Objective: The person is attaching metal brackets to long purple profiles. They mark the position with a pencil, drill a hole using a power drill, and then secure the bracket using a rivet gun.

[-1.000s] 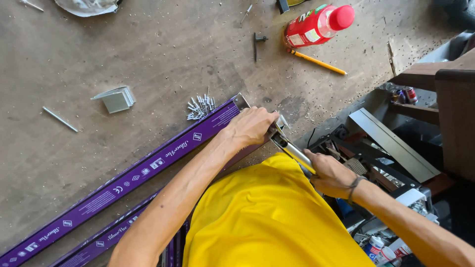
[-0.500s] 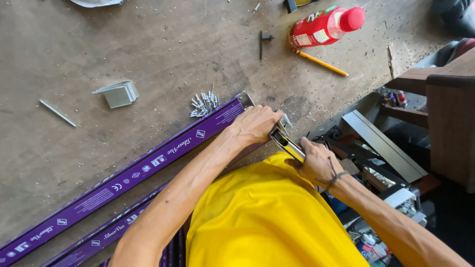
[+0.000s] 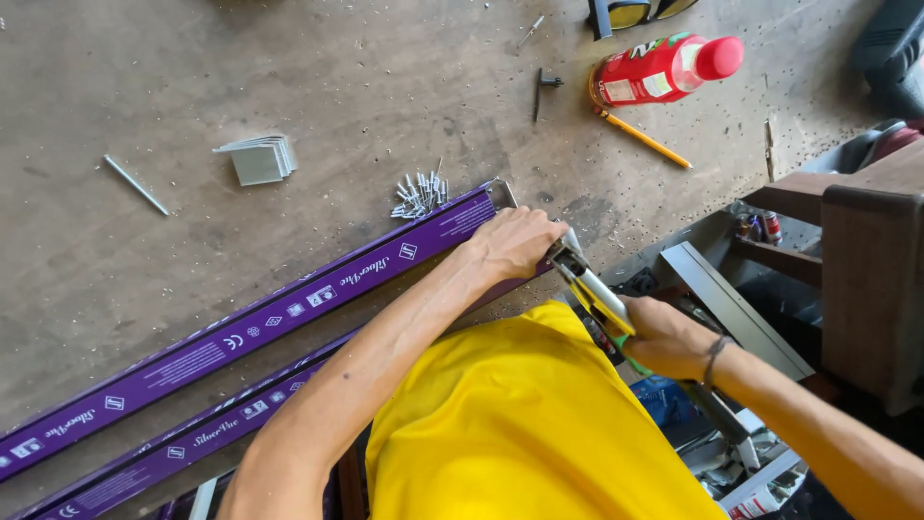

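Note:
My left hand (image 3: 515, 243) presses down on the far end of a long purple-wrapped metal bar (image 3: 289, 313) that lies on the concrete floor. My right hand (image 3: 664, 337) grips the green and yellow handles of a plier-like hand tool (image 3: 589, 286), whose metal head sits against the bar's end just beside my left fingers. A second purple bar (image 3: 192, 443) runs parallel, closer to me. A small heap of silver screws (image 3: 421, 193) lies just beyond the first bar. My yellow shirt fills the lower middle.
A stack of small metal plates (image 3: 258, 159), a loose rod (image 3: 135, 185), a red bottle with a pink cap (image 3: 664, 69), a yellow pencil (image 3: 643, 140) and a dark bolt (image 3: 541, 89) lie on the floor. A brown wooden bench (image 3: 861, 250) and cluttered profiles stand at the right.
The view has shifted slightly, so the floor items sit lower in the frame. My hands stay on the bar's end and the tool, with the right hand drawn a little further back.

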